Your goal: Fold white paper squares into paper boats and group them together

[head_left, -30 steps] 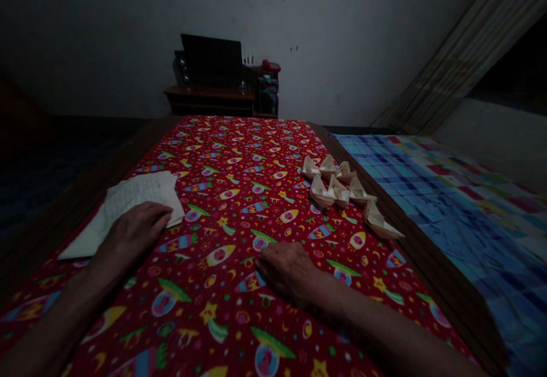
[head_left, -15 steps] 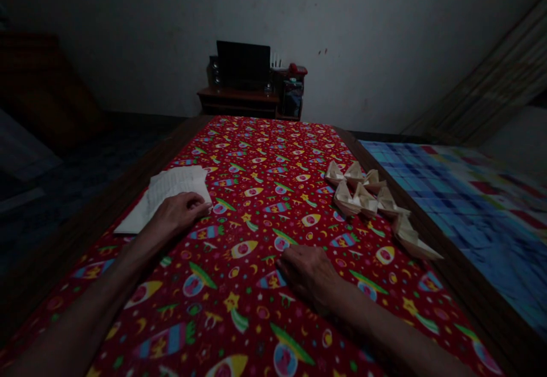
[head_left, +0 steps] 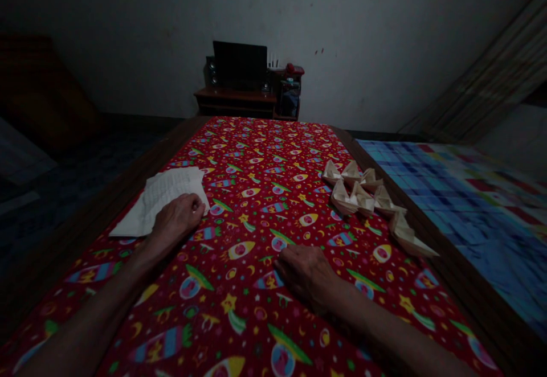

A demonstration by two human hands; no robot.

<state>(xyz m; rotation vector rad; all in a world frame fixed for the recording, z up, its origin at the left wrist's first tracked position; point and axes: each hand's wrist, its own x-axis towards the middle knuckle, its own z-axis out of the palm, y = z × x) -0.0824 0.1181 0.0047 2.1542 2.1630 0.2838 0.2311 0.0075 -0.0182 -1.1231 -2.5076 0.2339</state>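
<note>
My left hand (head_left: pixel 182 213) rests on the near right corner of a stack of printed paper sheets (head_left: pixel 164 186) at the left of the table. Its fingers are curled in, and whether a sheet's edge is pinched between them cannot be made out. My right hand (head_left: pixel 304 269) lies closed in a loose fist on the red patterned tablecloth (head_left: pixel 256 320), apart from the paper. Nothing shows in its fingers, which are partly hidden under the hand. To the right, several folded paper shapes (head_left: pixel 361 197) with pointed tips sit clustered in rows.
Brown table edges (head_left: pixel 431 240) run along both sides of the cloth. Right of the table spreads a blue checked sheet (head_left: pixel 427 183). At the far wall stand a dark monitor (head_left: pixel 240 65), a speaker (head_left: pixel 211 70) and a low wooden desk (head_left: pixel 235 97).
The fingers and thumb of my left hand have curled in more at the paper's corner. My right hand stays in place. The whole view has shifted slightly.
</note>
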